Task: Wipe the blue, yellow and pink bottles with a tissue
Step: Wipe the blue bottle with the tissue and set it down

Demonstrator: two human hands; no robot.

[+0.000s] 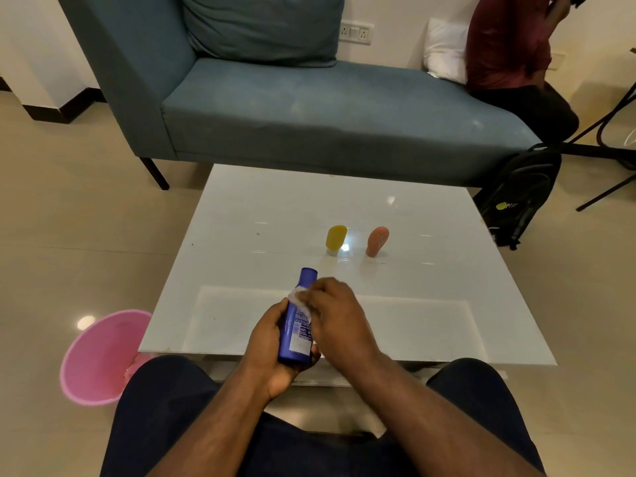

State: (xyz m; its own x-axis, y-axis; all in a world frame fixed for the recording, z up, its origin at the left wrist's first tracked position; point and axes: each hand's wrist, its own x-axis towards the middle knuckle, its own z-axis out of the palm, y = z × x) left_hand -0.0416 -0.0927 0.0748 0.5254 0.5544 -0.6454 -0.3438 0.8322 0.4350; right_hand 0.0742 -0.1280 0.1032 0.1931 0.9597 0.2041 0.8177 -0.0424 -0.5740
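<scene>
- The blue bottle (296, 321) is up off the table (261, 215), held over its near edge, cap end pointing away from me, label facing up.
- My left hand (272, 349) is wrapped around its lower half, fingers clamped on the base and side.
- My right hand (335, 315) presses the tissue (298, 297) against the upper body; my fingers are bunched together on the tissue, most of which is hidden under them.
- So I judge I am on the first step, wiping the blue one; how much of it is already done I cannot tell.
- The yellow bottle (336, 239) and pink bottle (377, 241) stand cap down near the table's middle, close together but apart, well clear of my hands.
- Next, I think, I should turn the blue one in my left hand to reach its back, set it down, then take the yellow one while keeping hold of the tissue.
- A pink bin (99, 356) sits on the floor to my left.
</scene>
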